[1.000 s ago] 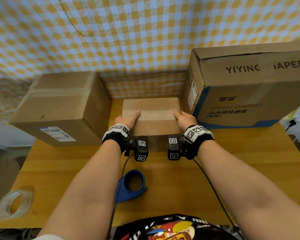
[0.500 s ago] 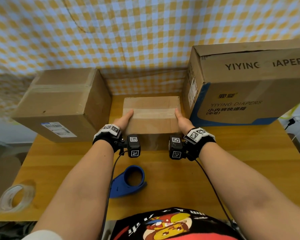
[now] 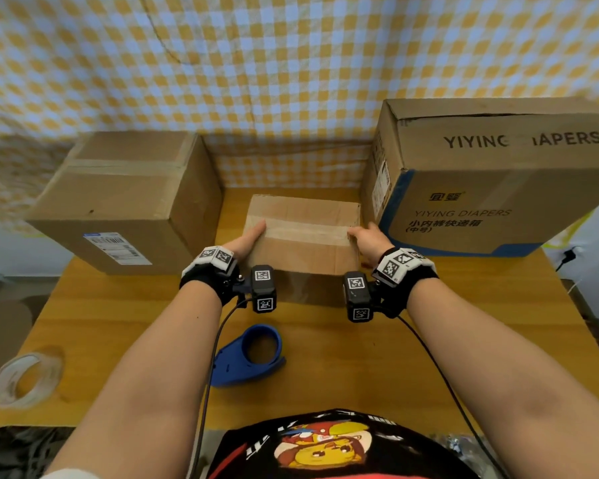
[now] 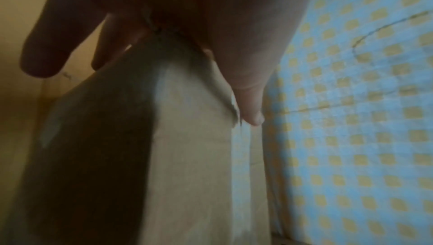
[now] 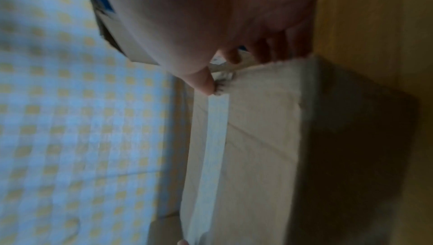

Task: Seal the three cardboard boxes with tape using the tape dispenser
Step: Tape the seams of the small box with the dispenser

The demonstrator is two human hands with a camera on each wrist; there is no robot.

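Head view: at upper left, the left box (image 3: 118,202) already carries tape. Your tape dispenser (image 3: 229,369) lies idle on the desk (image 3: 325,357), lower centre. Your left hand (image 3: 244,242) and right hand (image 3: 369,238), fingers straight, press the taped small box (image 3: 301,252); the diaper box (image 3: 498,188), right, looks unsealed.

wooden table (image 3: 429,340), boxes (image 3: 301,236), tape dispenser (image 3: 232,368), tape roll (image 3: 4,392)

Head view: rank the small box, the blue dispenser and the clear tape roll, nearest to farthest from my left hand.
1. The small box: mid-table, touched by the left hand.
2. The dispenser: nearer the person, beside the left forearm.
3. The tape roll: near-left corner.
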